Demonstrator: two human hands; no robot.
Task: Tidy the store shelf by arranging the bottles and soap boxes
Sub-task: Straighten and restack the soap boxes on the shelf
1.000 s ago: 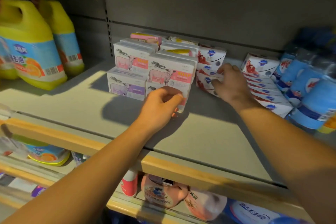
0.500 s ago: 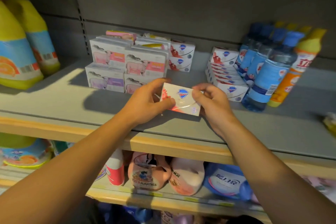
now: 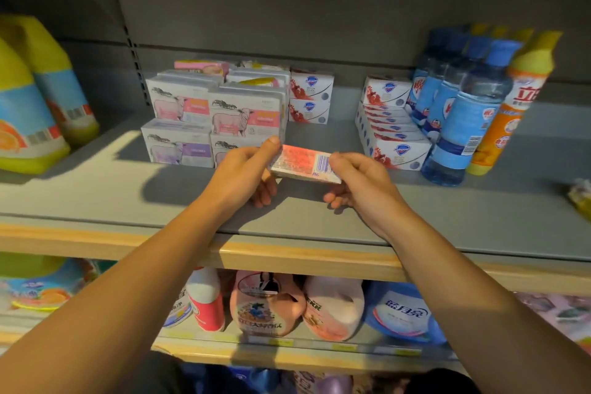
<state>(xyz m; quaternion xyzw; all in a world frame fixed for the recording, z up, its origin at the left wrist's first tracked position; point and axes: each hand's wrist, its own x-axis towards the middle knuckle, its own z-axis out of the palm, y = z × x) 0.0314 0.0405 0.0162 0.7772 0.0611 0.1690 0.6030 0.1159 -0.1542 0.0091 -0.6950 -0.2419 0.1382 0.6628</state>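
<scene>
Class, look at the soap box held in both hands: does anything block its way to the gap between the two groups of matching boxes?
Nothing visible does. The soap box hangs above bare shelf before that gap.

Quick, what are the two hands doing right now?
Left hand: pinching the left end of the soap box, held above the shelf.
Right hand: gripping its right end.

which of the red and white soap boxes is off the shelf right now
The soap box held between the left hand and right hand, barcode side up. The other red and white boxes sit stacked on the shelf.
</scene>
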